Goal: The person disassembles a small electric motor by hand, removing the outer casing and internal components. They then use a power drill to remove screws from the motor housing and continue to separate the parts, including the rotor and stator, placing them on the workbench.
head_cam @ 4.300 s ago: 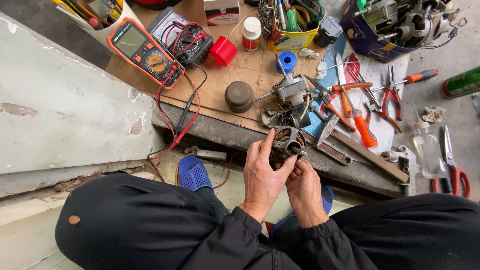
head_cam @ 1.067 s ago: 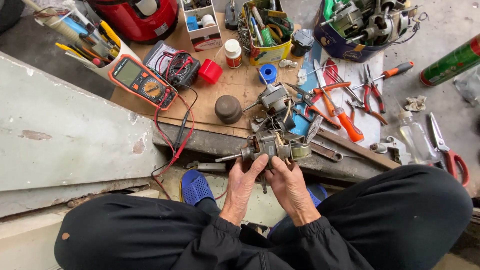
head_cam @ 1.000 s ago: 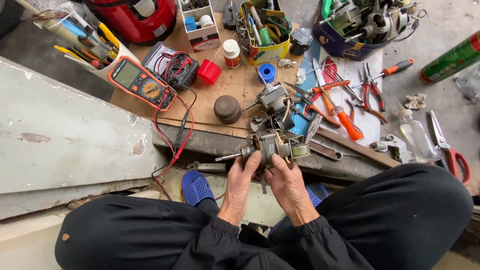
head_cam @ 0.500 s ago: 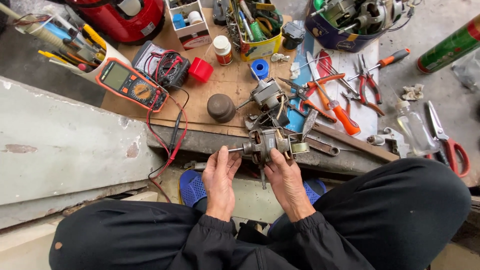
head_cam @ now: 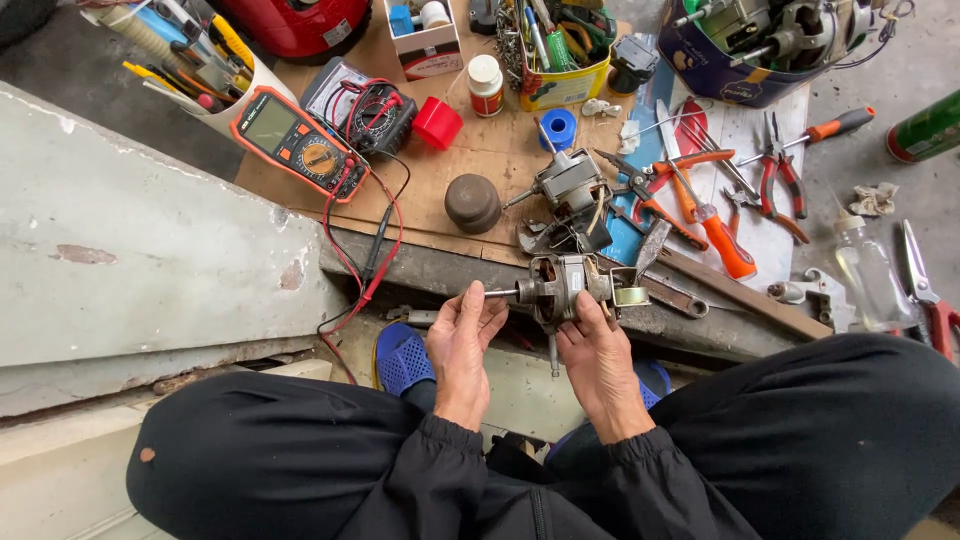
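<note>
A small electric motor [head_cam: 566, 287] with a metal shaft sticking out to the left is held over my lap. My right hand [head_cam: 598, 352] grips the motor body from below. My left hand [head_cam: 461, 335] pinches the tip of the shaft between thumb and fingers. A second, similar motor [head_cam: 572, 192] lies on the cardboard [head_cam: 490, 160] just beyond.
An orange multimeter [head_cam: 296, 142] with red and black leads lies at the left. A brown round cap [head_cam: 472, 201], a red cap [head_cam: 437, 122], orange-handled pliers [head_cam: 700, 205], screwdrivers, scissors [head_cam: 925, 290] and tubs of parts crowd the cardboard. A concrete slab [head_cam: 120, 240] is at my left.
My left hand has slid from the motor body out to the shaft's left end. The camera has tilted a little, shifting the bench in view.
</note>
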